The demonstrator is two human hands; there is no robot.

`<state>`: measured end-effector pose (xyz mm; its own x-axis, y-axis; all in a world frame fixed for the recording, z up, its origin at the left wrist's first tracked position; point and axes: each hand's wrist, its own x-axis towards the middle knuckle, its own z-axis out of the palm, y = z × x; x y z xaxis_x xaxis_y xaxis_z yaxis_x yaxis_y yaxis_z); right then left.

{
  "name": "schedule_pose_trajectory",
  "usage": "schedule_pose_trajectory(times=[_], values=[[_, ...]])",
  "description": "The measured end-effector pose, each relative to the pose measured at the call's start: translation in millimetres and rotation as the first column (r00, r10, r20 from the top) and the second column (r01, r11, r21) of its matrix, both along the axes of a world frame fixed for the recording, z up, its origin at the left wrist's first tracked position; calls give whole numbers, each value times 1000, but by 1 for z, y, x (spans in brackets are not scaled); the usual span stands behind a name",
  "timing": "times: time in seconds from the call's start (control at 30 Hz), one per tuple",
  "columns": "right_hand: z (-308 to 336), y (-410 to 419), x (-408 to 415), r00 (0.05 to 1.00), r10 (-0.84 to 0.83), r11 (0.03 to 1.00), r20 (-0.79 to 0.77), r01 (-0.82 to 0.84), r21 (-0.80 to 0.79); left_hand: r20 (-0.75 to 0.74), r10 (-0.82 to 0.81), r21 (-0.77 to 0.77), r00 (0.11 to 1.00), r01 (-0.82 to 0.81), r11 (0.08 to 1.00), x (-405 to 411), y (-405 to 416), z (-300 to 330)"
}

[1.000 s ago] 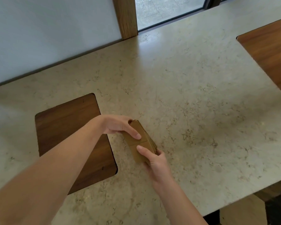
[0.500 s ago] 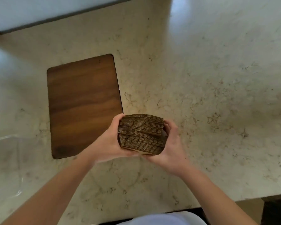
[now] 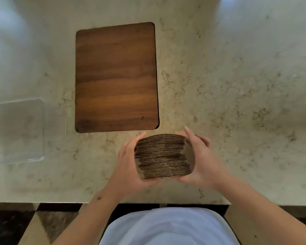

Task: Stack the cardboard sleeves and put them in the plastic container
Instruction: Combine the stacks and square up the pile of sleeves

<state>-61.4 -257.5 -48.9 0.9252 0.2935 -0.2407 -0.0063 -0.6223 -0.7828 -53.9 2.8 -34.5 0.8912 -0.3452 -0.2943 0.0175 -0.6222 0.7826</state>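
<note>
Marble counter (image 3: 237, 85), wooden inset (image 3: 116, 76), clear container (image 3: 16, 131)

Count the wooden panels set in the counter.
1: the wooden panel sits in the counter, beyond the sleeves and right of the container. Others may lie outside the frame.

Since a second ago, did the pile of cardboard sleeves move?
Yes. The stack of cardboard sleeves, beside the wooden inlay before, now sits below its near right corner, closer to the table edge.
</note>
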Motion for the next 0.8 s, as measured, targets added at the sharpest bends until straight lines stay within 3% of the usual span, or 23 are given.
schedule_pose_trajectory(times=[0.1,0.23,0.47,0.8], values=[[-8,2,1,996,53,994,75,-45,-103,-18,16,104,1000,-14,994,-1,2,-6],[-15,9,-1,991,62,984,117,-42,-171,47,45,76,998,-49,996,-1,3,-14],[-18,7,-4,996,8,984,86,7,-178,-68,143,-30,987,-146,989,-5,1,-20],[-16,11,-4,994,14,986,109,5,-168,-88,95,26,992,-93,995,-3,1,-18]])
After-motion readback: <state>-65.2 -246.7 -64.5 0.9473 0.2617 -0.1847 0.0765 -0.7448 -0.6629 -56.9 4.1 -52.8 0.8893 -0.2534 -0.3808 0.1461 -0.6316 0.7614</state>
